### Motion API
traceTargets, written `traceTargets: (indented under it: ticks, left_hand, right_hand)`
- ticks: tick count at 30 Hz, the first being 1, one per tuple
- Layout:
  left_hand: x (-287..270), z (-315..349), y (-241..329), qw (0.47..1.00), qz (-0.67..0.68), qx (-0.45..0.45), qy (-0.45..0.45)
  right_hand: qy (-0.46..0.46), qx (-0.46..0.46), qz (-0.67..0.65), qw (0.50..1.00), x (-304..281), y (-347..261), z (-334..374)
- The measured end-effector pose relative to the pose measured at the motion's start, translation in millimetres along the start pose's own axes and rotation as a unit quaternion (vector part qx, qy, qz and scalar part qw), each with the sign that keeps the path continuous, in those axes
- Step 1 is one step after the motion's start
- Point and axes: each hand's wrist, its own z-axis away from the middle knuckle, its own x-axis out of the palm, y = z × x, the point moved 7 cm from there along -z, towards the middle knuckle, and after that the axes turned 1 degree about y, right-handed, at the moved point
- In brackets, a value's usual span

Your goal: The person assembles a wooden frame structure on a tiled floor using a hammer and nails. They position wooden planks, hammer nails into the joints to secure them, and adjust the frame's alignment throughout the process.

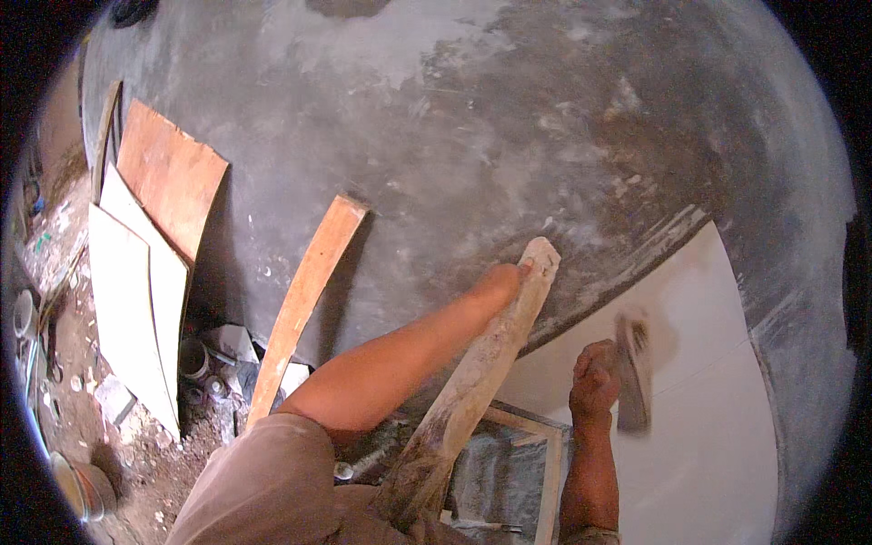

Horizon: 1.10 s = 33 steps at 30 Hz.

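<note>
My left hand (507, 285) is closed around the upper end of a rough, plaster-stained wooden beam (481, 372), which slants up from near my body. My right hand (595, 371) is shut on a plastering float (634, 372), smeared by motion; its exact grip is partly hidden. The float stands at the smooth white surface (713, 391) on the right, with a darker patch beside it. Whether its face touches that surface I cannot tell. A rough ledge (636, 271) divides the white area from the grey wall (436, 163).
A narrow wooden plank (311, 300) leans on the wall, left of my forearm. White boards (127, 291) and a brown plywood sheet (173, 173) lean farther left. Rubble and buckets (91, 488) lie on the floor. Below my hands is a wooden frame (550, 481).
</note>
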Motion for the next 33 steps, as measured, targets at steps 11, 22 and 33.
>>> traceTargets:
  ticks: [11,22,33]
  left_hand:
    - [23.0,47.1,60.9,0.916,0.326,-0.062,-0.227]
    - [30.2,68.3,189.6,0.828,0.361,0.227,-0.364]
    - [78.5,136.7,92.7,0.826,0.285,0.302,-0.38]
  right_hand:
    - [0.213,0.272,-0.42,0.839,13.5,-30.8,76.2]
    - [0.109,0.522,-0.284,0.797,18.3,-22.5,179.5]
    - [0.182,0.583,-0.32,0.725,-25.9,-101.7,263.2]
